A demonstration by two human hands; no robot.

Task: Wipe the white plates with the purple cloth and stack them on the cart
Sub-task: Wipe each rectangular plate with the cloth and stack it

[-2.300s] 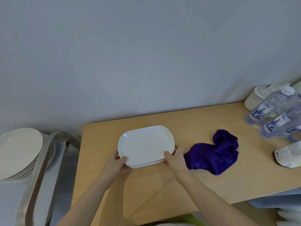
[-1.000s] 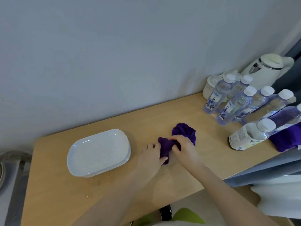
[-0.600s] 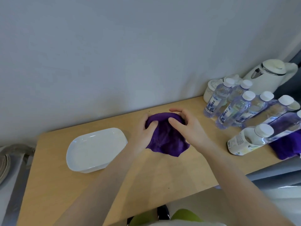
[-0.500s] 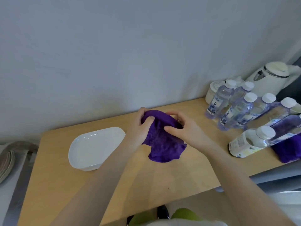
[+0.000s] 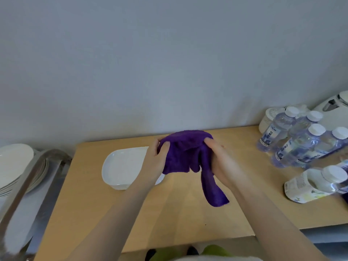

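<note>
Purple cloth (image 5: 185, 151) is held above the tabletop (image 5: 180, 215), its top edge pinched by the left hand (image 5: 157, 161) and the right hand (image 5: 219, 162). It should be bunched into a pad before the white plates (image 5: 122, 166), just left, are wiped. Water bottles (image 5: 301, 146) stand right; the cart (image 5: 28, 187) with more stacked plates (image 5: 13, 162) is far left.

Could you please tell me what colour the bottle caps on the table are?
White caps, clearest in the head view.

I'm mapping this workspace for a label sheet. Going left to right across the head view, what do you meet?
Round plates on the cart → cart's metal handle → white plate on the table → left hand → purple cloth → right hand → water bottles.
</note>
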